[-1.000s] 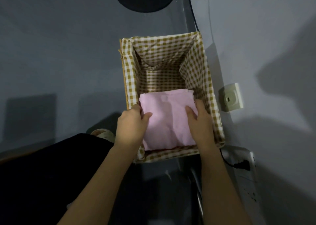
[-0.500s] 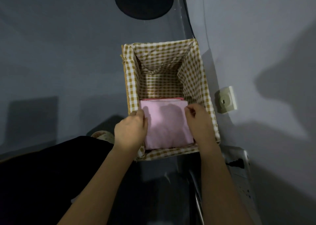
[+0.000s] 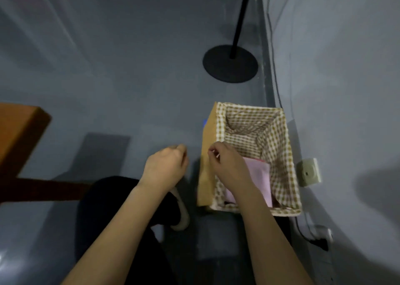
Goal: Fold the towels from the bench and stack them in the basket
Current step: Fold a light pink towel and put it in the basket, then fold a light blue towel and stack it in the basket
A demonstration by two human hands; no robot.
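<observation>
A basket (image 3: 281, 146) lined with brown-and-white checked cloth stands on the grey floor by the wall. A folded pink towel (image 3: 260, 176) lies flat in its near half, with a red edge of another towel showing just beyond it. My right hand (image 3: 229, 165) hovers over the basket's left rim, fingers loosely curled, holding nothing. My left hand (image 3: 166, 165) hangs over the floor to the left of the basket, fingers curled in and empty. My right forearm hides part of the towel.
A wooden bench (image 3: 19, 133) juts in at the left. A black lamp stand with a round base (image 3: 230, 64) is beyond the basket. On the wall to the right sit a socket (image 3: 308, 172) and a plugged cable (image 3: 320, 241). My dark-clothed knee and shoe (image 3: 181, 215) are below.
Both hands let go of the pink towel and lifted out of the basket, moving left. The view swung left and up, bringing the bench and lamp stand into sight.
</observation>
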